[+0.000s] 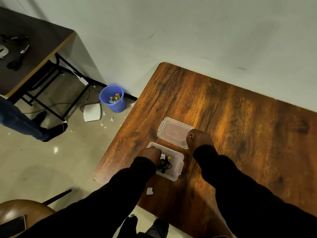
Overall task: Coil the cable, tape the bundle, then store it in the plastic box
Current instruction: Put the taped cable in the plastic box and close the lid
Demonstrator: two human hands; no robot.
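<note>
Gripping the near left rim of the open plastic box (177, 170), the left hand (151, 154) is curled shut, while the right hand (197, 137) pinches the near corner of the clear lid (171, 131) just behind it. Inside the box lies the black coiled cable (164, 166) (with what looks like white tape, though it is small), all on the wooden table (223, 103).

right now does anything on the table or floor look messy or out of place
Mostly small litter. A torn white scrap lies on the wooden table near the plastic box, and more white bits dot the floor around the blue bin. The lid lies off the box, gripped by the right hand.
</note>
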